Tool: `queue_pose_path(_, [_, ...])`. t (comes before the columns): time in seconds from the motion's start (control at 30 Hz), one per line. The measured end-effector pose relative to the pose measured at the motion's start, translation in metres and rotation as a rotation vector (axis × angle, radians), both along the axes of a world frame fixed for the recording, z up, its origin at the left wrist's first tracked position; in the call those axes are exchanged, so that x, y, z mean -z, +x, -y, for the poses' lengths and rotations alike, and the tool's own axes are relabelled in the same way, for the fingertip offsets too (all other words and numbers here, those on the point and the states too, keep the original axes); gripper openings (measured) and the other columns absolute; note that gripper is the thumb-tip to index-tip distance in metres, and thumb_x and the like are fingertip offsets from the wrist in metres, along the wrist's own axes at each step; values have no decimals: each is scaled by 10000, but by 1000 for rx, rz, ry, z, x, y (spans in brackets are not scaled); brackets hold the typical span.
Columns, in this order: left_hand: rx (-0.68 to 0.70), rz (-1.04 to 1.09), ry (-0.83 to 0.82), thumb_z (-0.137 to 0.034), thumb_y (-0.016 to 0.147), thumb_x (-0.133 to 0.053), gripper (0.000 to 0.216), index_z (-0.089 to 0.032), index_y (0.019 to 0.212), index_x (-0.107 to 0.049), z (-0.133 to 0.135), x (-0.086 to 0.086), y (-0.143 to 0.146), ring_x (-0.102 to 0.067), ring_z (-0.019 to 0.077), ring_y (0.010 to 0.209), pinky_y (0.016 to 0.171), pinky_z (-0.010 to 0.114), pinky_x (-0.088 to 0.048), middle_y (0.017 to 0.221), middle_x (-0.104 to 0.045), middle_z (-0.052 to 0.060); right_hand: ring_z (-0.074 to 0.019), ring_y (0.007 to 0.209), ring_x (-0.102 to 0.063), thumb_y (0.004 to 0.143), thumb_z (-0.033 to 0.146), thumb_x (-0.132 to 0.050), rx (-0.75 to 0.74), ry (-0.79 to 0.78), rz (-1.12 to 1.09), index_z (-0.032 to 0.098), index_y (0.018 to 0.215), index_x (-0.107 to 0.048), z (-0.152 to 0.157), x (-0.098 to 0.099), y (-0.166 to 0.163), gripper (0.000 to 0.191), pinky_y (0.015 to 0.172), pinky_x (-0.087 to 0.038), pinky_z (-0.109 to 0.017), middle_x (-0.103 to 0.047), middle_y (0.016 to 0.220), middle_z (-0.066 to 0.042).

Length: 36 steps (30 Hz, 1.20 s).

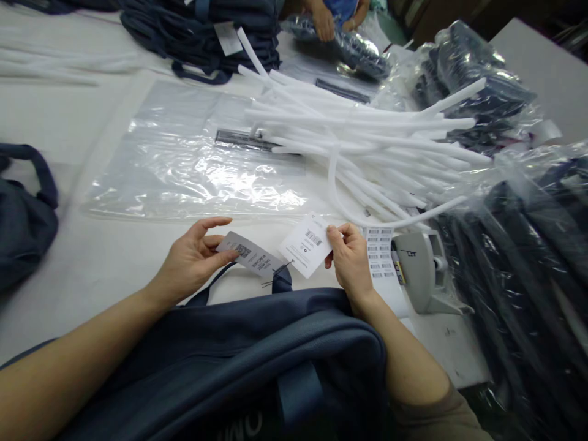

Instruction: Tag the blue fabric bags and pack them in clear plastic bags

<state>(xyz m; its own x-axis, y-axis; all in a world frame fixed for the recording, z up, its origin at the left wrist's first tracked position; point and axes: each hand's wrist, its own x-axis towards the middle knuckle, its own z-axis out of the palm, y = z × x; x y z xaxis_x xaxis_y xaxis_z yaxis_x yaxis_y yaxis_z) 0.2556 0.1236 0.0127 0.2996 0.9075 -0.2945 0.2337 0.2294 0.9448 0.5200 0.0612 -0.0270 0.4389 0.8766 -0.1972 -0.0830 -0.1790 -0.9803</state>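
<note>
A dark blue bag fills the lower middle of the view, right in front of me. Two tags hang by thin dark cords at its handle loop. Between thumb and fingers, my left hand pinches the grey hang tag, which bears a QR code and print. My right hand grips the right edge of the white barcode tag. The two tags are spread apart, printed sides up.
Clear plastic bags lie flat beyond my hands, with a bundle of white foam rods partly over them. A barcode label sheet meets a grey dispenser. Plastic-wrapped bags line the right; another person's hands work at the back.
</note>
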Motion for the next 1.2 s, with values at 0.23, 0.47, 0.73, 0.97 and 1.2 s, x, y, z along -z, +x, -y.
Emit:
queue_pose_path(0.23, [41, -38, 290, -320, 730, -763, 159, -175, 770, -713, -6, -3, 4, -656, 163, 827, 778, 220, -558, 853, -688, 51, -59, 305, -448, 812, 412, -642, -23, 12, 57, 210, 707, -437, -7, -19, -6, 306, 262, -308, -152, -487, 479, 115])
queue_pose_path(0.47, [184, 20, 116, -324, 783, -716, 155, -182, 843, -713, -13, -10, -13, -624, 117, 553, 494, 194, -531, 864, -692, 66, -64, 316, -463, 817, 423, -635, -13, 10, 49, 210, 706, -430, -4, -18, -6, 316, 272, -315, -157, -487, 492, 110])
queue_pose_path(0.73, [93, -218, 68, -382, 808, -679, 335, -192, 1061, -567, -8, -19, -4, -441, 72, 348, 343, 134, -349, 468, -549, -57, -58, 327, -466, 832, 421, -626, 55, 50, 118, 209, 708, -434, 0, -15, -7, 311, 281, -328, -153, -469, 499, 113])
queue_pose_path(0.97, [281, -84, -298, -369, 621, -818, 450, -190, 1002, -659, -18, -14, -11, -686, 226, 868, 759, 281, -579, 924, -721, 88, -58, 325, -465, 840, 401, -625, 71, 69, 140, 210, 712, -437, 1, -15, -6, 297, 282, -337, -153, -458, 492, 119])
queue_pose_path(1.2, [290, -472, 374, -452, 795, -627, 301, -169, 692, -622, -18, -18, -6, -563, 141, 667, 590, 223, -484, 787, -610, 45, -63, 327, -476, 846, 410, -627, 79, 103, 157, 212, 714, -433, 3, -14, -8, 307, 284, -325, -160, -448, 495, 121])
